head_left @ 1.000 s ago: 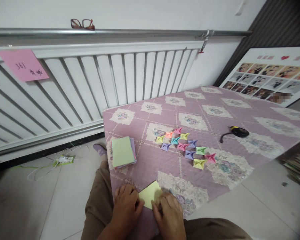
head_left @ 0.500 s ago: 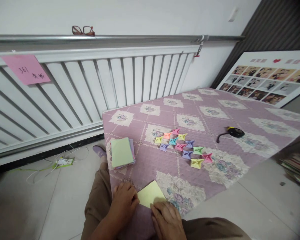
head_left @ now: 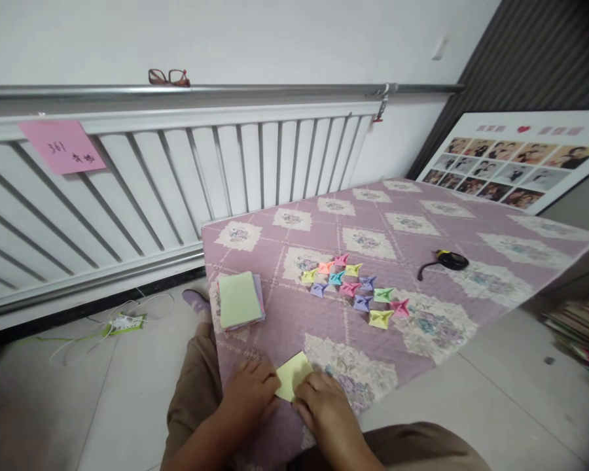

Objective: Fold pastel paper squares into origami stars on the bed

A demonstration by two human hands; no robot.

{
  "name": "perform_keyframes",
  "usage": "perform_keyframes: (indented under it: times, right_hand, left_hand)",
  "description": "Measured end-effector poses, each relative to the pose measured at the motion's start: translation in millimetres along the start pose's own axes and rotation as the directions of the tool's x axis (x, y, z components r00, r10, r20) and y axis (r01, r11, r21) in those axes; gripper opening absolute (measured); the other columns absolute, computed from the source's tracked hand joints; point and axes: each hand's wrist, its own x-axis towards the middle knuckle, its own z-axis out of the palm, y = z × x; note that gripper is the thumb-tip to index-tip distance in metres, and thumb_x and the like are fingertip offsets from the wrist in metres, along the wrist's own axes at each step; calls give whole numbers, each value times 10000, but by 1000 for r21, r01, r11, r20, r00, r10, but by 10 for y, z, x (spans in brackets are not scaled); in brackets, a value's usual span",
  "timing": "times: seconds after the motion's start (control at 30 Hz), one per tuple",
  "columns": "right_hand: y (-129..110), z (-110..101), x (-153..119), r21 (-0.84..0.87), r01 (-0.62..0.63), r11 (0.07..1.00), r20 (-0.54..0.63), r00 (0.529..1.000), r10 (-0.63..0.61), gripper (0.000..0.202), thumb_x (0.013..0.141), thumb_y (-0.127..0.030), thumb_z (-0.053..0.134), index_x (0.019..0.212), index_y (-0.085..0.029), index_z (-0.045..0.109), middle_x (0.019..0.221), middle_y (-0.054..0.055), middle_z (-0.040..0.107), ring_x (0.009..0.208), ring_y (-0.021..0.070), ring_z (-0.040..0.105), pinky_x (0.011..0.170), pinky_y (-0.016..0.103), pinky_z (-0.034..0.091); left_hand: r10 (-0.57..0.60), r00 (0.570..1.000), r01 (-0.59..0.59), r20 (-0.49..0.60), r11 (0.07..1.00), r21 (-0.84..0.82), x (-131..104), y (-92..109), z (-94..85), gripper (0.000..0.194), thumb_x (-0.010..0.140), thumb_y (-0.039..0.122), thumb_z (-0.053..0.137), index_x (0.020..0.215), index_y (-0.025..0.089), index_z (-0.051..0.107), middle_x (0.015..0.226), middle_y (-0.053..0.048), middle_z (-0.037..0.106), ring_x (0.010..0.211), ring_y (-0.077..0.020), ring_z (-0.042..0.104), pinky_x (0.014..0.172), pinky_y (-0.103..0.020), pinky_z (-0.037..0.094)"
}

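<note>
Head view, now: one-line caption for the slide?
Left hand and right hand on a yellow paper, beside a paper stack and small folded paper pieces on a floral tablecloth.

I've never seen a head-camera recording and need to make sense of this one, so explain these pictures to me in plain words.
There is no machine here: a person works with two bare hands. One camera, worn on the head, takes every picture, looking forward and down, so the person's own legs show too.

A patterned cloth covers the surface. On it lie a stack of paper with a pale green sheet on top, a group of small folded paper pieces in several colours, and a black object with a strap.

Near the edge, the left hand and right hand both touch a yellow sheet, one at either side. Whether they grip or only press it, I cannot tell.
</note>
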Motion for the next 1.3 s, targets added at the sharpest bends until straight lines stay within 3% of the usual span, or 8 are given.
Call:
perform_keyframes:
  times: [0.17, 0.4, 0.77, 0.87, 0.97, 1.13, 1.2, 1.3]
  right_hand:
    - [22, 11, -27, -48, 59, 997, -17, 998, -60, 102, 789, -158, 684, 797, -237, 619, 778, -17, 606, 745, 171, 575, 702, 290, 403]
    - [-42, -38, -16, -62, 23, 998, -1, 1000, -23, 138, 740, -191, 725, 793, -239, 607, 833, -2, 622, 794, 194, 587, 704, 301, 414]
    - [-132, -81, 25, -198, 48, 979, -137, 988, -76, 137, 861, -172, 583, 741, -237, 600, 722, -6, 591, 702, 183, 562, 705, 317, 377]
    - [-212, -179, 84, -116, 43, 992, -181, 981, -64, 176, 901, -180, 515, 760, -236, 604, 730, 7, 586, 698, 178, 556, 681, 300, 392]
    - [-259, -260, 166, 138, -18, 990, -185, 982, 44, 214, 927, -204, 445, 783, -231, 601, 741, 14, 588, 704, 164, 569, 652, 265, 426]
    - [-162, -184, 286, 624, -287, 726, -37, 918, 395, 128, 871, -338, 485, 797, -234, 497, 576, -65, 478, 507, 125, 505, 491, 216, 412]
    - [-94, -92, 290, 647, -330, 687, -32, 889, 457, 135, 825, -353, 513, 778, -242, 453, 555, -77, 455, 486, 126, 492, 488, 224, 417]
    - [-25, 20, 242, 538, -351, 766, -42, 896, 441, 147, 814, -331, 497, 728, -252, 409, 554, -67, 480, 494, 136, 514, 503, 235, 416]
  left_hand:
    - [106, 990, -95, -92, 988, 123, 11, -47, 51, 92, 846, 277, 653, 902, 222, 605, 927, -5, 608, 887, -196, 526, 808, -341, 358]
    - [199, 967, -170, -162, 969, 180, 32, -93, 107, 76, 896, 238, 580, 824, 215, 586, 849, -2, 585, 820, -175, 517, 794, -338, 347]
    - [154, 947, -128, -283, 986, 108, 57, -14, -37, 104, 899, 165, 548, 834, 221, 608, 849, 4, 623, 812, -165, 537, 793, -336, 356]
    - [129, 948, -124, -290, 992, 39, 93, 59, -238, 142, 907, 166, 509, 824, 216, 613, 826, -2, 623, 796, -173, 544, 784, -343, 384]
    - [73, 913, -110, -402, 991, -71, 146, 81, -485, 175, 929, 175, 454, 935, 218, 623, 902, -35, 636, 846, -189, 562, 807, -361, 421]
    - [-128, 817, -56, -563, 953, -297, 207, 5, -671, 189, 922, 172, 452, 1031, 191, 606, 1043, -91, 608, 997, -200, 565, 870, -348, 462]
    - [-150, 836, -47, -528, 939, -341, 186, -20, -604, 183, 922, 163, 439, 958, 194, 616, 989, -78, 620, 946, -188, 583, 832, -329, 475]
    - [-126, 910, -18, -395, 940, -342, 88, -12, -377, 164, 895, 154, 468, 932, 201, 621, 940, -63, 636, 883, -187, 593, 796, -332, 476]
